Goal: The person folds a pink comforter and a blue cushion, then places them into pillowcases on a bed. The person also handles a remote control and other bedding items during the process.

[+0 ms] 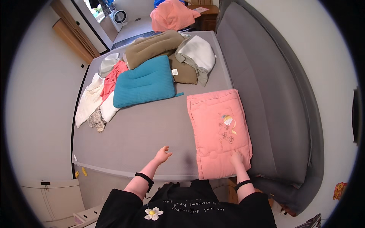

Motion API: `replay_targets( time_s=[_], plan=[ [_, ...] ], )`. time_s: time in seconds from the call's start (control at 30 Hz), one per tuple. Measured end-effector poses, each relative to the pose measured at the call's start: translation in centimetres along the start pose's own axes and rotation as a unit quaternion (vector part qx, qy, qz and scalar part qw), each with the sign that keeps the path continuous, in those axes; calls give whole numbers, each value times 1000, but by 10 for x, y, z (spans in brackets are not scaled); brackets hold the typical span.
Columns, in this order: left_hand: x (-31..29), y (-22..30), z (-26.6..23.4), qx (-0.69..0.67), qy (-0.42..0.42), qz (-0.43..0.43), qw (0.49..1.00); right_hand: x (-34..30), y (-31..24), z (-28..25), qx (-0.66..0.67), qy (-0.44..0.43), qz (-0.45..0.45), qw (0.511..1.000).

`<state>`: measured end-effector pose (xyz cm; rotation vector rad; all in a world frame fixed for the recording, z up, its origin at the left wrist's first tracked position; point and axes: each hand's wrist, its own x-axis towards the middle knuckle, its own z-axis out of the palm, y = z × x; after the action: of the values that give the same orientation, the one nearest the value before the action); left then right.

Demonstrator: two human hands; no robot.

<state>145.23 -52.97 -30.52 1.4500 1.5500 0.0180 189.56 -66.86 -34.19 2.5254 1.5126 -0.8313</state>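
Note:
A pink quilted pillow (205, 125) with a small embroidered picture lies flat along the right side of the bed, beside the padded headboard. Near its lower right corner, my right hand (236, 157) is on the top fabric, with its fingers bunched against the cloth. My left hand (162, 155) hovers over the grey sheet to the left of the pillow. It holds nothing, and its fingers are loosely bent and apart. Farther off lies a teal ribbed pillow (144, 81), touching neither hand.
Brown pillows (154, 45) and a white pillow (199, 51) partly in a grey-green cover lie at the far end of the grey-sheeted bed (152, 129). White clothes (91, 97) and a coral cloth (112, 79) lie on the left. The grey headboard (262, 87) borders the right.

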Motion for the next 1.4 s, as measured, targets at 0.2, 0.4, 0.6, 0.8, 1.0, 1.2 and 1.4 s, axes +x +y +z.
replay_targets(
  time_s=[0.2,0.4,0.6,0.8,1.0,1.2,1.4],
  plan=[
    [-5,-55,-29,-73,-1,35,997,-33,-84,21,99,-36,-82,991],
    [-27,-132,-83,-101,12,41,994,-90,-192,30,125,-72,-75,987],
    [-47,-193,-130,-120,5,31,992,-135,-261,51,152,-36,-95,983],
    [-50,-211,-158,-158,5,48,986,-135,-282,43,105,38,-140,984],
    [-49,-184,-205,-160,19,85,983,-101,-307,-3,128,85,-157,975],
    [-40,-125,-228,-168,18,109,980,-48,-328,-65,155,154,-182,959],
    [-6,-81,-255,-185,39,99,977,72,-338,-106,194,159,-184,950]
  ],
)
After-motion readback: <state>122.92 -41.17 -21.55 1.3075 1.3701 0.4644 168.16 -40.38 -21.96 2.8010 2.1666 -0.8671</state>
